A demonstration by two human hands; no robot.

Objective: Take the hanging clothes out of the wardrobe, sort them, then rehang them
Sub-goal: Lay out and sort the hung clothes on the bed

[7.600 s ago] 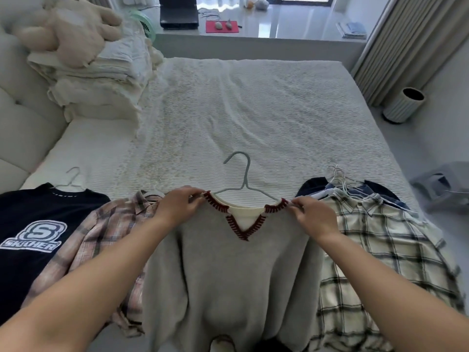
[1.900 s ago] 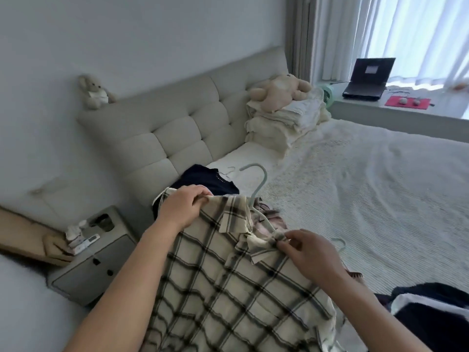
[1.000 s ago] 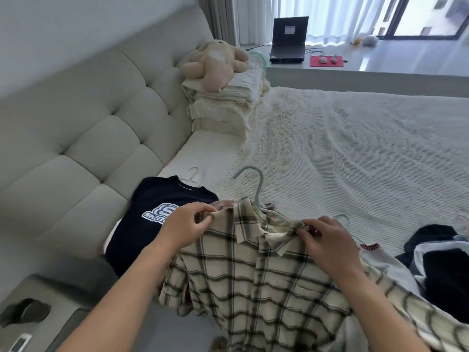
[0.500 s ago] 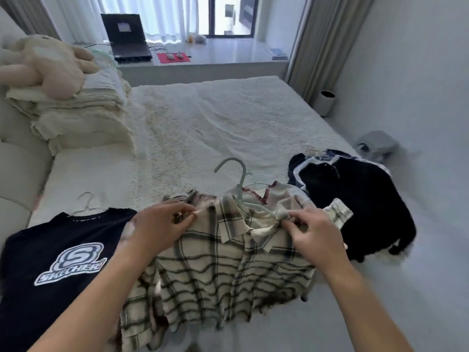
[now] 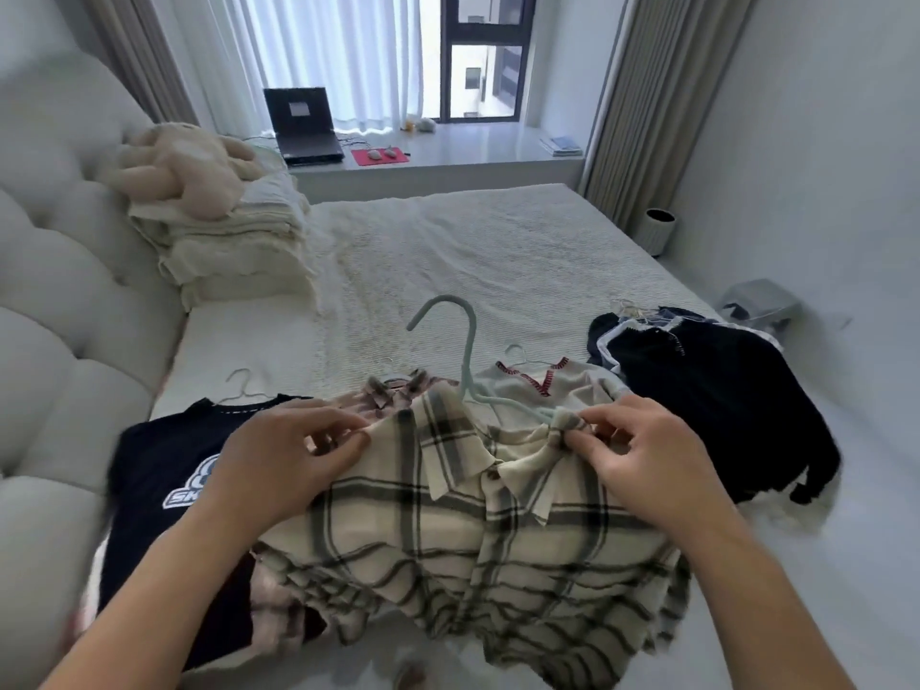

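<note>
A cream and black plaid shirt (image 5: 463,535) on a pale green hanger (image 5: 460,351) lies bunched at the bed's near edge. My left hand (image 5: 284,460) pinches its left shoulder and my right hand (image 5: 642,460) pinches its right shoulder. Under it peek a pink plaid shirt (image 5: 393,390) and a grey sweater with red-stitched V-neck (image 5: 537,385). A navy logo T-shirt (image 5: 164,480) on a wire hanger lies at the left. A pile of dark navy clothes (image 5: 712,415) on hangers lies at the right.
The white bed (image 5: 473,261) stretches ahead, with a padded headboard (image 5: 55,301) at left. Folded bedding and a plush toy (image 5: 199,191) are stacked near the pillows. A laptop (image 5: 301,124) sits on the window ledge. A white bin (image 5: 658,230) stands by the right curtain.
My view swung right, from the headboard back to the bed. Held by both shoulders, the plaid shirt came down over the pink plaid shirt and grey sweater.
</note>
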